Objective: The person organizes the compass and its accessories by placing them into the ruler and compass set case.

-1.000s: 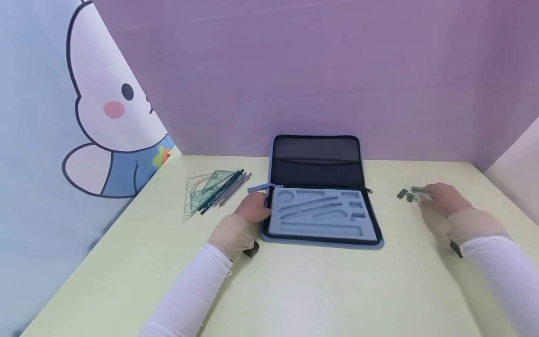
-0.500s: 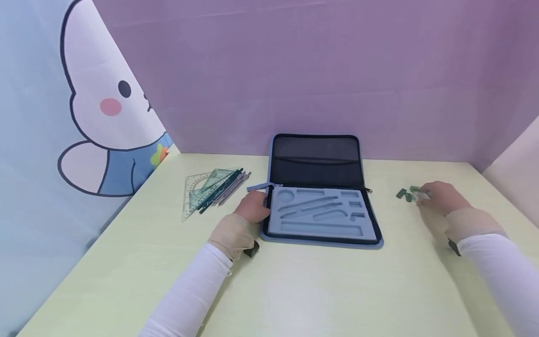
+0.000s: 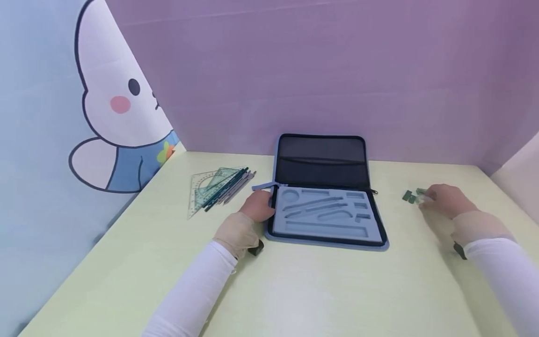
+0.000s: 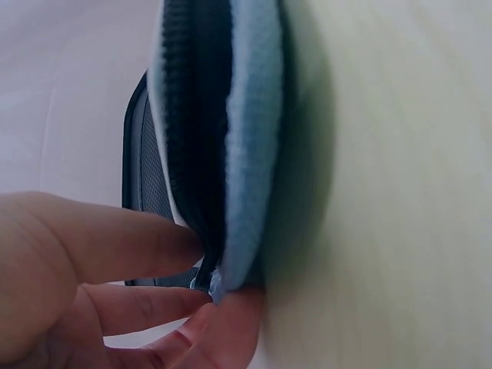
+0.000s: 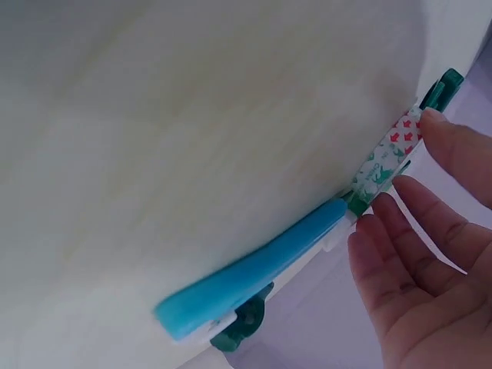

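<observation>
L hand [image 3: 256,207]: thumb + fingers clamped on 9 o'clock edge of open blue case [image 3: 324,178], near ctr, w/ moulded insert [image 3: 313,216]. R hand [image 3: 450,201], at 3 o'clock: thumb touches a strip [image 5: 384,157]; if fingers clamp it, I cannot tell. Only R wrist view shows its red arrows, & the blue piece [image 5: 254,265] at its 8 o'clock.

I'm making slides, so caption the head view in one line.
Left hand grips an open zippered case; right hand is at small green stationery pieces; set squares and pencils lie at left.

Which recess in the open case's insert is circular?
The round recess in the far left corner of the insert; the others are elongated or angular.
</observation>
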`<state>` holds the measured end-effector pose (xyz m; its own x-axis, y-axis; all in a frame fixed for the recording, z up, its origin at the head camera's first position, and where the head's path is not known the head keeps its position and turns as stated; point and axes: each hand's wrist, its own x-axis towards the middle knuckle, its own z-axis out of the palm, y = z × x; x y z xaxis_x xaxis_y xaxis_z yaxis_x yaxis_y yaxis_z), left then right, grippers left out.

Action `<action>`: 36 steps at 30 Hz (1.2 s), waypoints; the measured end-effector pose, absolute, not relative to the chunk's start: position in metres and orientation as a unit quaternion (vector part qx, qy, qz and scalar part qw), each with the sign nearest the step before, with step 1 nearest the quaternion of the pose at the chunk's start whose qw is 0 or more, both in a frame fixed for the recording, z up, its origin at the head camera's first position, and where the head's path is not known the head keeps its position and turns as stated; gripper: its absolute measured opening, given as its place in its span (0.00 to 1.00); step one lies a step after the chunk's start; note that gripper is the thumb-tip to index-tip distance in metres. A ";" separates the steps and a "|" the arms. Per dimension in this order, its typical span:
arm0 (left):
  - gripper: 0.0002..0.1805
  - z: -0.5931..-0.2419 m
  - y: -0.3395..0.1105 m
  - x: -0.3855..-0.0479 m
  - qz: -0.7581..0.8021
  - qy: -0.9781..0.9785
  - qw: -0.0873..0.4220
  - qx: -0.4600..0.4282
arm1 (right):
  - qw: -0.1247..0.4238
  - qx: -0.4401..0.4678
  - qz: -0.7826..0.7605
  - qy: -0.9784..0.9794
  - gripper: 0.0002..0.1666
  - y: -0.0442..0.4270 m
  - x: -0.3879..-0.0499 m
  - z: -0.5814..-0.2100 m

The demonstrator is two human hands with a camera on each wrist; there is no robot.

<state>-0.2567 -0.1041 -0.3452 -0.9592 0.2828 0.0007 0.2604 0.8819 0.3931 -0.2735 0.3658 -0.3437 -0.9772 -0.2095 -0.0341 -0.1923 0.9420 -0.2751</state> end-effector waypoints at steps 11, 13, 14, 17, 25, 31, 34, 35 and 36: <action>0.12 -0.342 -0.093 -0.259 0.190 0.970 0.034 0.149 | 0.058 -0.069 -0.140 0.986 0.34 0.374 -0.265 -0.338; 0.11 -0.342 -0.093 -0.259 0.190 0.970 0.034 0.146 | 0.054 -0.070 -0.142 0.986 0.34 0.371 -0.265 -0.338; 0.11 -0.342 -0.094 -0.259 0.190 0.970 0.035 0.146 | 0.051 -0.071 -0.143 0.986 0.34 0.369 -0.265 -0.338; 0.12 -0.343 -0.095 -0.258 0.190 0.971 0.038 0.143 | 0.047 -0.075 -0.150 0.985 0.33 0.364 -0.266 -0.338; 0.09 -0.345 -0.102 -0.258 0.193 0.971 0.032 0.138 | 0.055 -0.071 -0.167 0.982 0.33 0.350 -0.268 -0.336; 0.05 -0.346 -0.104 -0.258 0.201 0.970 0.029 0.137 | 0.042 -0.084 -0.171 0.981 0.31 0.339 -0.270 -0.331; 0.04 -0.346 -0.105 -0.257 0.202 0.969 0.027 0.138 | 0.033 -0.096 -0.168 0.981 0.29 0.330 -0.272 -0.327; 0.04 -0.346 -0.105 -0.257 0.201 0.970 0.026 0.137 | 0.030 -0.100 -0.167 0.980 0.29 0.326 -0.272 -0.326; 0.03 -0.345 -0.105 -0.257 0.200 0.970 0.026 0.137 | 0.029 -0.102 -0.167 0.980 0.28 0.321 -0.273 -0.325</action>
<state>-0.2571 -0.1050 -0.3455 -0.9612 0.2760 0.0051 0.2553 0.8821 0.3959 -0.2728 0.3215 -0.3246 -0.9775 -0.2098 -0.0223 -0.1907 0.9236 -0.3326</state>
